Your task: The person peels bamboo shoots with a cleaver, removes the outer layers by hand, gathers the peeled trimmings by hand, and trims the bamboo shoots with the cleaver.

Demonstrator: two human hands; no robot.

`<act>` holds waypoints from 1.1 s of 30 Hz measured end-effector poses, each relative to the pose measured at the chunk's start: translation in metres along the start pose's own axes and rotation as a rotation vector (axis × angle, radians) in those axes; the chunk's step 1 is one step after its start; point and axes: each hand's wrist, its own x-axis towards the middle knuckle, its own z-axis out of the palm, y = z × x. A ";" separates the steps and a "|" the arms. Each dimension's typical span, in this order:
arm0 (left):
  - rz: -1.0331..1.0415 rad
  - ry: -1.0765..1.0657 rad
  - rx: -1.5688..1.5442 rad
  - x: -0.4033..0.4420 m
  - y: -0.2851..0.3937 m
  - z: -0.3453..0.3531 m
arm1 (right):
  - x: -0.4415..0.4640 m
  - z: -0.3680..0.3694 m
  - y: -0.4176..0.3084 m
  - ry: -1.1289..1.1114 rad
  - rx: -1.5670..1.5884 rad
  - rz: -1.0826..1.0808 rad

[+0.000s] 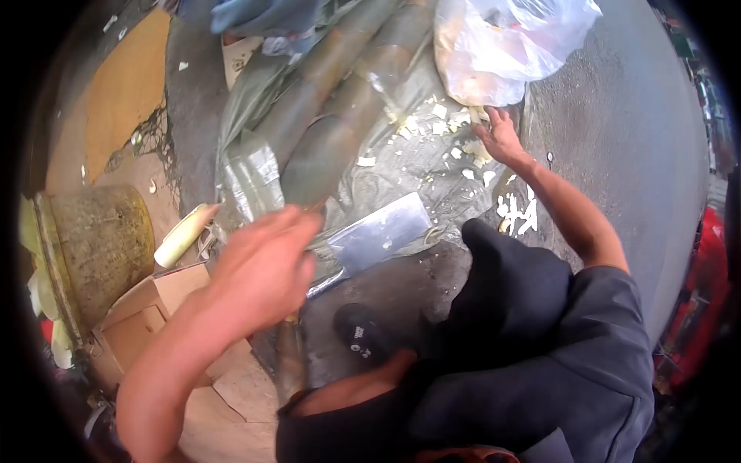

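My left hand [266, 266] is blurred and closed in a fist around the handle of a broad-bladed knife. Its dark blade [318, 158] shows smeared above the fist, and the handle's end [291, 316] sticks out below. At the far right of the plastic sheet [370, 189], my right hand [502, 139] reaches out with fingers apart, touching or just beside pale chopped pieces [480, 152]. A full, translucent plastic bag [494, 54] stands just beyond those fingers. Between my hands, a flat, shiny metal rectangle [382, 231] lies on the sheet's near edge.
Long brownish cylinders [351, 69] lie on the sheet. To the left stand a dirty yellow bucket [108, 251] and an opened cardboard box [139, 324], with a pale cylindrical piece [184, 238] nearby. White scraps [519, 212] lie beside my knee [502, 270]. A blue cloth item [266, 17] is at the top.
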 end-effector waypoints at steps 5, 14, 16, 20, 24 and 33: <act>-0.040 -0.001 -0.020 0.131 0.022 0.094 | 0.008 0.060 0.015 0.332 -0.007 0.114; -0.038 0.510 -0.009 0.278 0.046 0.172 | -0.058 0.051 0.031 0.420 0.364 -0.241; -0.055 0.536 0.063 0.304 0.045 0.178 | -0.026 0.052 0.037 0.482 0.314 -0.308; -0.106 0.612 0.236 0.330 0.058 0.212 | 0.009 0.034 0.025 0.372 0.369 -0.332; 0.058 0.562 0.040 0.313 0.077 0.246 | -0.019 0.064 0.030 0.411 0.441 -0.459; -0.729 1.015 0.102 0.265 0.034 0.243 | -0.005 0.051 0.022 0.302 0.342 -0.589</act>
